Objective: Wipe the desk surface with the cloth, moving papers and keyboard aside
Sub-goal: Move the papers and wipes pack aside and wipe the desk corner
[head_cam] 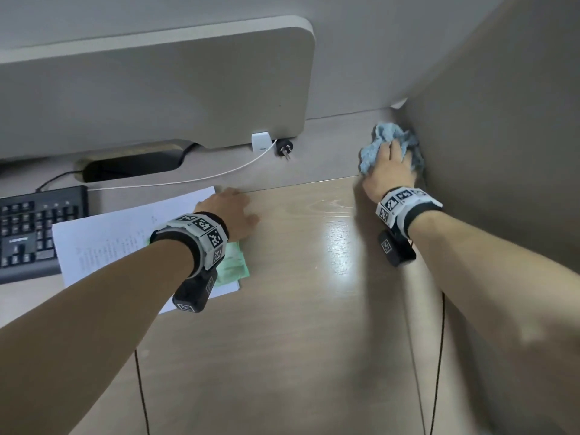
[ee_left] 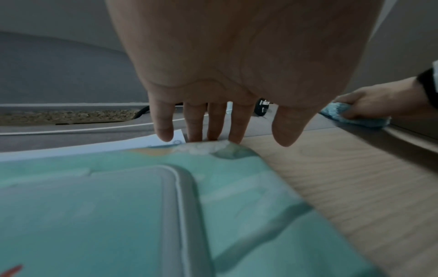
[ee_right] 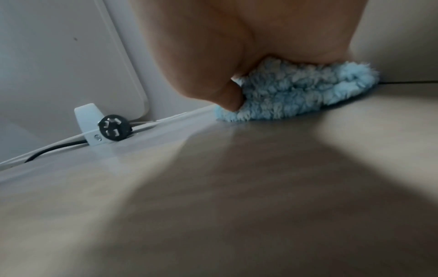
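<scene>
Writing: keyboard (head_cam: 34, 233) carries a small white brand mark above its lower keys, too blurred to read; the top sheet of the papers (head_cam: 119, 243) bears printed lines, too small to read.
Count: one keyboard, one cloth, one green packet, one black plug, one white adapter, one white cable; the number of sheets in the paper stack cannot be told.
Cloth: pale blue, fluffy, bunched into a crumpled wad (head_cam: 387, 146); it lies on the grey rear strip of the desk, pushed into the far right corner against the side panel (head_cam: 502, 120).
Right hand: (head_cam: 390, 174) presses down on the cloth, fingers spread over its top and thumb tucked against its near edge, grasping it.
Left hand: (head_cam: 230, 213) rests with straight, relaxed fingers, tips down at the far right corner of the papers and on the far end of the green packet (head_cam: 233, 262); it clasps nothing.
Papers: white stack lying at an angle, left of the desk's middle, its left edge overlapping the keyboard; the green packet sits on its right side.
Keyboard: black, at the far left edge of the desk.
Desk: (head_cam: 314, 309) light wood grain, glossy, with a bright reflection between the two hands.
Rear strip: black plug (head_cam: 284, 148) and white adapter (head_cam: 261, 142) lie just beside each other below the grey partition (head_cam: 157, 89); the white cable (head_cam: 188, 180) runs leftward from the adapter.
</scene>
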A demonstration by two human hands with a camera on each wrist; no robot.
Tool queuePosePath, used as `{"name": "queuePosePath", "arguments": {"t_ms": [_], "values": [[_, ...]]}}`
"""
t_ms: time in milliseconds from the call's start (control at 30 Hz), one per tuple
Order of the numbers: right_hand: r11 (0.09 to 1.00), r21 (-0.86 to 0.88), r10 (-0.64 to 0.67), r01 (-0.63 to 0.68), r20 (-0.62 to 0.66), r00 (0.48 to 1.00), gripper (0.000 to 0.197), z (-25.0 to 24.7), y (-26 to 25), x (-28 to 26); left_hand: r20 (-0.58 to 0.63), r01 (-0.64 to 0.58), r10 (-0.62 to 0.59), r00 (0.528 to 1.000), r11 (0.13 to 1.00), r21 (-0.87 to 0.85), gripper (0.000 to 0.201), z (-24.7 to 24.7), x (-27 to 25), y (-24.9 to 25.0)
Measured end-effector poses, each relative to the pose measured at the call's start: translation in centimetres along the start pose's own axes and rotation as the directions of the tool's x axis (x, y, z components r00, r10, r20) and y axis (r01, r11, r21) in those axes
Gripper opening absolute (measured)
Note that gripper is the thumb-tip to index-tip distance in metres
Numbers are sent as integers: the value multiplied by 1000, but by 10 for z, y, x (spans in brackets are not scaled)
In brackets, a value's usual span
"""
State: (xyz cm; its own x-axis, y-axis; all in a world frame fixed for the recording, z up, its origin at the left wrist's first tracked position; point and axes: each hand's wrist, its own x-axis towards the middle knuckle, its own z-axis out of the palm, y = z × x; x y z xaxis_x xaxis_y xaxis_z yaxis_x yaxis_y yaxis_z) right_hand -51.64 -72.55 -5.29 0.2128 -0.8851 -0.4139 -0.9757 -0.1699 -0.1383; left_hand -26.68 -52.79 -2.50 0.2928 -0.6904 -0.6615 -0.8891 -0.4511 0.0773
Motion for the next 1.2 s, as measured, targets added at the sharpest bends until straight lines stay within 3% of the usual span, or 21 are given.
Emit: {"name": "queuePosePath", "arguments": {"t_ms": [200,400,500,633,767,833,900,1033,1100,1200], "values": [[991,-83,-107,109,36,994,80,-12,-32,22,-31,19,-18,999,1000,16,55,4,1,2],[881,-144,-433,450,135,891,81,32,-38,-59,-23,-5,6,1000,999,40,46,5,0,-1],[924,-106,-363,369,72,929,73,45,0,-88,-9,-16,16,1000,999,50,43,6,-3,-3],[993,24,-113,113,6,994,63,32,48,-92,-7,-45,46,999,996,72,37,6,-4,-7],[997,43,60,-61,30,998,67,30,32,-96,-19,-66,69,997,991,117,41,10,-5,-8],[999,36,30,-31,38,999,71,40,-2,-113,-40,-75,82,996,986,147,44,13,-5,-9],[991,0,-134,134,50,990,74,63,-35,-144,-53,-81,91,994,983,163,43,15,-7,-10],[909,-61,-407,411,69,911,76,108,-53,-223,-32,-98,104,994,983,155,48,16,-4,-11],[914,-36,-402,404,49,914,72,114,-29,-240,-20,-97,101,995,984,149,51,16,-3,-11],[974,29,-225,225,-4,974,64,107,20,-238,-30,-108,113,993,986,131,49,16,-4,-9]]}}
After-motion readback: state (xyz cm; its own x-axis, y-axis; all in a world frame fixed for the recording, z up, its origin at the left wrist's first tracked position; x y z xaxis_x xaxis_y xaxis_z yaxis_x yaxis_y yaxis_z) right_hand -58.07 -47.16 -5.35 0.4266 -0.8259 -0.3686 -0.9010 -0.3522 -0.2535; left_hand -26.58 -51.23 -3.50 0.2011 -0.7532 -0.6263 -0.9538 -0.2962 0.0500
